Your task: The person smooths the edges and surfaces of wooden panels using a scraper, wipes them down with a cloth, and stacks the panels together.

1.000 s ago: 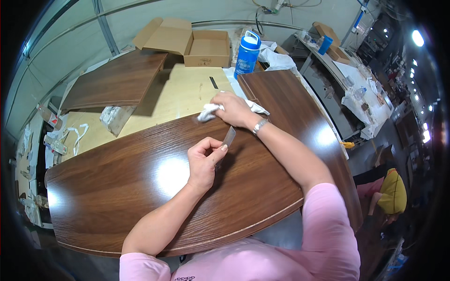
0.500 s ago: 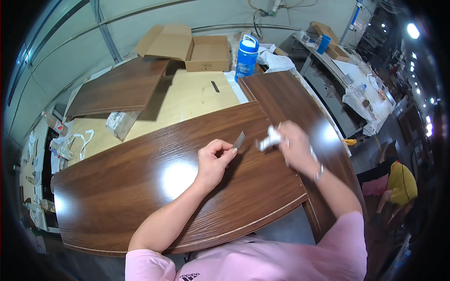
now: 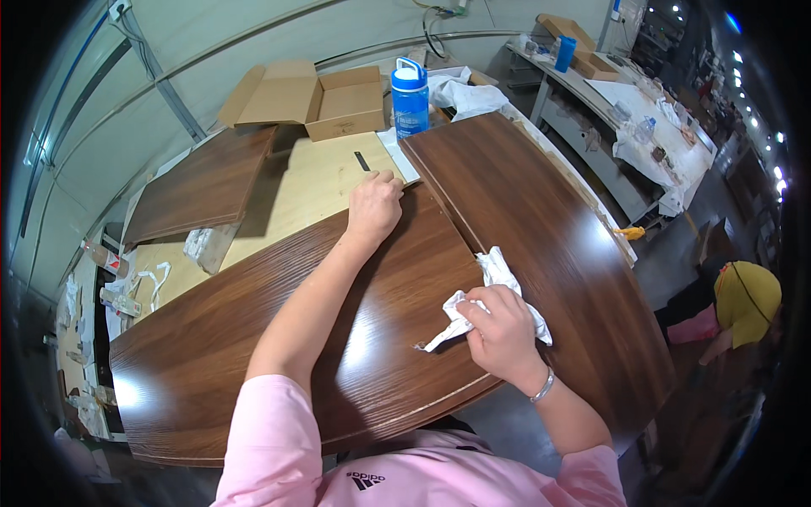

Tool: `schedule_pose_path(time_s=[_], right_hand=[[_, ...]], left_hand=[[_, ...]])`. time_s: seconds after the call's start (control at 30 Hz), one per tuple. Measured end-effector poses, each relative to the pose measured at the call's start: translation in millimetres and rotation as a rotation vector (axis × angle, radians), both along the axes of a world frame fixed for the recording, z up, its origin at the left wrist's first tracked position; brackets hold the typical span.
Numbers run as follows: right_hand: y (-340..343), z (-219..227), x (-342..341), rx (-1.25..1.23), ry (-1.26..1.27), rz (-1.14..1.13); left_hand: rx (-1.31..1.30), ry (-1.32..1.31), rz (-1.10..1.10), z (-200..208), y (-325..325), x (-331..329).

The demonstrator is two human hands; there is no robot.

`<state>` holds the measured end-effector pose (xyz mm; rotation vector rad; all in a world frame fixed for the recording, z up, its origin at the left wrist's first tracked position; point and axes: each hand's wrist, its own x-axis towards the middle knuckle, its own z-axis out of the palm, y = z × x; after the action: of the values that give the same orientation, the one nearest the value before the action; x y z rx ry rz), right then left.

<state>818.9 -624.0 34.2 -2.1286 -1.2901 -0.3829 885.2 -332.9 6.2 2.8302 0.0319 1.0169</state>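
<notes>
Gripping the cloth [image 3: 498, 269] across the front panel [image 3: 215, 359] and right panel [image 3: 545, 194], the right hand [image 3: 504, 335] likely bunches it for a firm, soft touch; the left hand [image 3: 375, 205] curls at the front panel's far edge, perhaps for support; what it holds, if anything, I cannot tell.

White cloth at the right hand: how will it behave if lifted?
Likely floppy: the white cloth is creased and bunched at the right hand. Probably light, since it looks thin. Its loose ends may sag, as they splay around the hand.
</notes>
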Motion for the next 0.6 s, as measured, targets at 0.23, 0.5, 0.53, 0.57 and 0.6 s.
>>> schedule_pose_path(time_s=[0.23, 0.5, 0.53, 0.57, 0.6], right_hand=[[-2, 0, 2, 0.043, 0.035, -0.017], [-8, -4, -1, 0.039, 0.052, 0.015], [-8, -6, -2, 0.054, 0.058, 0.011], [-9, -8, 1, 0.051, 0.066, 0.004], [-8, -7, 1, 0.112, 0.088, -0.009]], left_hand=[[-0.051, 0.042, 0.129, 2, -3, 6], [-0.05, 0.012, 0.073, 0, -11, 6], [0.004, -0.002, -0.043, -2, -21, 3], [0.056, -0.015, -0.16, -4, -27, 2], [0.072, -0.034, -0.074, -8, -18, 5]])
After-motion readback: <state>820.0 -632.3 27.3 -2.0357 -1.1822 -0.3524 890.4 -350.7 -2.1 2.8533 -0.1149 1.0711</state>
